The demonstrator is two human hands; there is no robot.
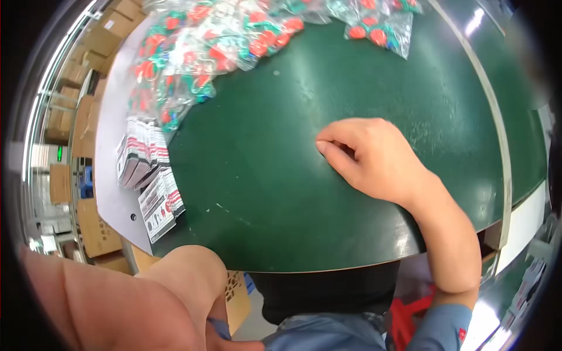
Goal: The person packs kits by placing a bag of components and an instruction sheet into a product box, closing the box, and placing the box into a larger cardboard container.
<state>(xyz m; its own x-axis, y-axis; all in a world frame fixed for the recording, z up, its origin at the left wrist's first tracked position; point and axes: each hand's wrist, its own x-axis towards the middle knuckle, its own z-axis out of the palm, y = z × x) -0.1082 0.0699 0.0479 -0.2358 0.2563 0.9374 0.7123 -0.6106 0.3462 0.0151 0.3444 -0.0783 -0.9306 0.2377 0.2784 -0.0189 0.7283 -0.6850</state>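
My right hand (366, 155) is over the middle of the green tabletop (263, 146). Its thumb and forefinger are pressed together, and nothing shows between them. The other fingers are curled beneath, partly hidden. Large and close to the camera, part of my left hand or wrist (129, 307) fills the lower left; its fingers cannot be made out. Clear plastic bags (216, 44) with red and green pieces are heaped along the far left of the table. Another such bag (380, 29) lies at the far edge. Stacks of printed cards (146, 152) stand at the left, one card stack (161, 207) slightly fanned.
A pale strip (489, 93) runs along the table's right side, with another green surface (530, 140) beyond. Cardboard boxes (96, 225) are piled at the left, past a light side board (120, 207) with a hole. Something red (407, 316) is below the table edge.
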